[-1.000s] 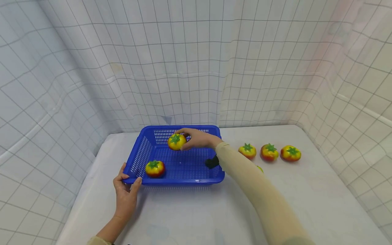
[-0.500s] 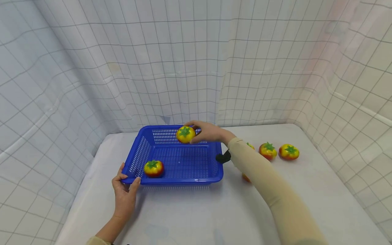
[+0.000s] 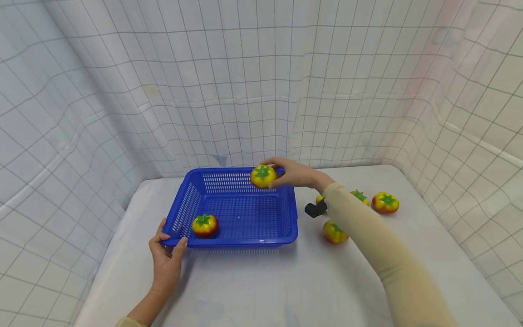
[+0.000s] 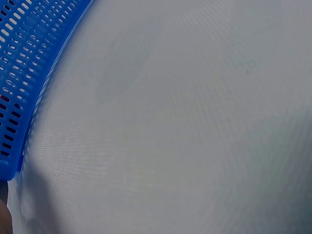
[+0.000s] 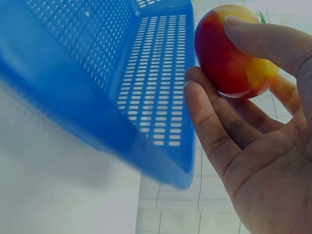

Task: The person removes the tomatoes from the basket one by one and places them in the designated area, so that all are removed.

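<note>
In the head view my right hand (image 3: 297, 175) holds a yellow-and-red toy tomato (image 3: 263, 177) with a green star-shaped top, over the back right part of a blue plastic basket (image 3: 245, 242). Thumb and fingers pinch the tomato (image 5: 231, 56) in the right wrist view, beside the basket's slotted wall (image 5: 158, 92). My left hand (image 3: 166, 265) grips the basket's near left corner, thumb on the front rim. A second toy tomato (image 3: 205, 226) lies inside, near that corner. The left wrist view shows the basket's side (image 4: 29, 73) and only a sliver of the hand.
Right of the basket, several more toy tomatoes rest on the white table, including a near one (image 3: 335, 232) and a far right one (image 3: 385, 203); my right sleeve (image 3: 367, 236) partly covers some. A white gridded curtain (image 3: 261, 91) surrounds the table's back and sides.
My right hand has carried its toy tomato rightward and slightly back, from above the basket's middle to its back right. The left hand stays at the corner.
</note>
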A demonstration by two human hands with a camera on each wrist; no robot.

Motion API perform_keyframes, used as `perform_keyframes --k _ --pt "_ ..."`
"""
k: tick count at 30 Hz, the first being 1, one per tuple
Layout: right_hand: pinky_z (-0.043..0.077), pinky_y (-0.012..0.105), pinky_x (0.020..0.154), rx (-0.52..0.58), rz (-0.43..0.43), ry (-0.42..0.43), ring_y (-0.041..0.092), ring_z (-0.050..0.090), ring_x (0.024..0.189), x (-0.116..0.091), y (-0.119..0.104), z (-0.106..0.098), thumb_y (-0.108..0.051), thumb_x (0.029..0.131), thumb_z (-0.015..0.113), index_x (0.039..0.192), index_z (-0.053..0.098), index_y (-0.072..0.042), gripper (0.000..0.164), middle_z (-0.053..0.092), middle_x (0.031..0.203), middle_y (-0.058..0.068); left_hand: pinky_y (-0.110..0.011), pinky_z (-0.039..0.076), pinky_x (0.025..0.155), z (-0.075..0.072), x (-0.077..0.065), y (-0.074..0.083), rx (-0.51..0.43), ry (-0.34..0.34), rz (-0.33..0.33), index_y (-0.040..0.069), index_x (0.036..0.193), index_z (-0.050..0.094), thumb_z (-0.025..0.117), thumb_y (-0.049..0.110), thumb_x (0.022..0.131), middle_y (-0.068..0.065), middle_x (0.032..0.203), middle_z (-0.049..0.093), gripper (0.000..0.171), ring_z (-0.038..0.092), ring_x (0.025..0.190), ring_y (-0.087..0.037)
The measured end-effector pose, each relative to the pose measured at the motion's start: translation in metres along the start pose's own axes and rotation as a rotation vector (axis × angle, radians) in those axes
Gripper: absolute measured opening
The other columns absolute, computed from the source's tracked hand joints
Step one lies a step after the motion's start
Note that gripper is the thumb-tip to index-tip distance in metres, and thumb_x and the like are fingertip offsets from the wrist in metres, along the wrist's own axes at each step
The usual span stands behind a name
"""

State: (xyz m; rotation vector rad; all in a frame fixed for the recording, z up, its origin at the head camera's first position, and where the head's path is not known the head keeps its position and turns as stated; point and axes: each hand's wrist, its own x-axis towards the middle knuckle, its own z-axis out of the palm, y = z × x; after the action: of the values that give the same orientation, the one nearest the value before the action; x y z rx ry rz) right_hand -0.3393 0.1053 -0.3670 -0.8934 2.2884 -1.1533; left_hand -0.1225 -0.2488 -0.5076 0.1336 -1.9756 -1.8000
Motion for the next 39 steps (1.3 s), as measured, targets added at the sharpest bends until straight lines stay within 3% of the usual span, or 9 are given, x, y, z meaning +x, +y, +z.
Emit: perform_keyframes --k 12,24,33,39 --pt "0.049 0.048 0.103 -0.014 0.034 0.018 0.032 0.051 0.131 -0.036 0.016 -0.014 -0.027 0.091 0.078 0.152 0.043 -0.033 0.07 0.046 0.15 0.004 -0.008 0.04 0.098 0.001 0.0 0.0 -0.02 0.003 -0.001 0.014 0.118 0.024 0.059 0.005 0.103 0.006 0.168 0.015 0.039 0.026 0.146 -0.036" --pt "0.048 0.049 0.104 -0.002 0.087 0.043 0.029 0.054 0.126 -0.06 0.031 -0.025 -0.033 0.09 0.08 0.149 0.044 -0.039 0.069 0.049 0.147 0.002 -0.008 0.039 0.099 0.001 -0.001 -0.002 -0.006 0.011 0.002 0.014 0.118 0.024 0.059 0.005 0.103 0.005 0.168 0.015 0.039 0.026 0.147 -0.034" --pt "0.05 0.049 0.101 -0.006 0.116 0.06 0.033 0.056 0.126 -0.077 0.037 -0.028 -0.031 0.09 0.08 0.151 0.043 -0.036 0.072 0.048 0.148 0.005 -0.007 0.039 0.098 0.0 -0.002 -0.001 0.011 0.007 -0.019 0.015 0.118 0.023 0.059 0.006 0.103 0.006 0.168 0.014 0.04 0.025 0.148 -0.035" --pt "0.045 0.053 0.107 -0.018 0.114 0.079 0.033 0.053 0.13 -0.091 0.046 -0.032 -0.032 0.091 0.079 0.15 0.043 -0.035 0.07 0.046 0.15 0.005 -0.007 0.04 0.097 0.001 -0.002 0.001 0.021 0.006 -0.025 0.015 0.118 0.023 0.059 0.007 0.103 0.008 0.168 0.013 0.041 0.024 0.148 -0.036"
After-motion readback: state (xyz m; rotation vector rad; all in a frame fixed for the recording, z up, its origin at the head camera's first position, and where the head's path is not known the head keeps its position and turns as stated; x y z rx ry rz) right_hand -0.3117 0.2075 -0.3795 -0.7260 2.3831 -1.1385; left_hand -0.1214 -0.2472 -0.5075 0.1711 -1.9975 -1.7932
